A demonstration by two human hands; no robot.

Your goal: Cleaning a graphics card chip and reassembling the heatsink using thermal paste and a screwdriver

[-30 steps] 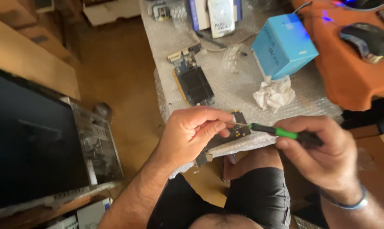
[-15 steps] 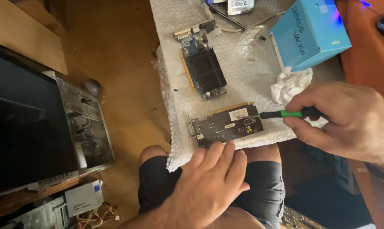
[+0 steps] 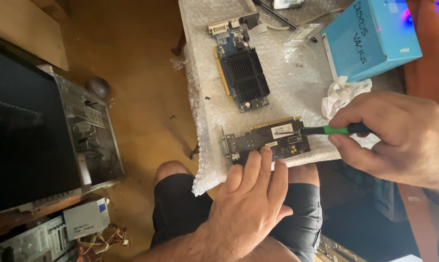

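A dark circuit card point(image 3: 267, 139) with a gold edge connector lies at the near edge of a bubble-wrap sheet point(image 3: 205, 126). My left hand point(image 3: 251, 199) rests flat, fingers spread, with its fingertips on the card's near edge. My right hand point(image 3: 399, 136) grips a green-and-black screwdriver point(image 3: 333, 129) whose tip touches the card's right end. A second card with a black finned heatsink point(image 3: 240, 73) lies farther back on the sheet.
An open computer case point(image 3: 83, 131) stands on the wooden floor at the left, with loose parts and cables point(image 3: 79, 228) below it. A blue box point(image 3: 370, 36), a crumpled white tissue point(image 3: 343, 94) and a clear plastic packet point(image 3: 299, 39) sit at the back right. My knees are under the sheet's edge.
My left hand let go of the card, drew back toward me, then came forward and laid its fingers on the card's near edge. The screwdriver stays at the card's right end.
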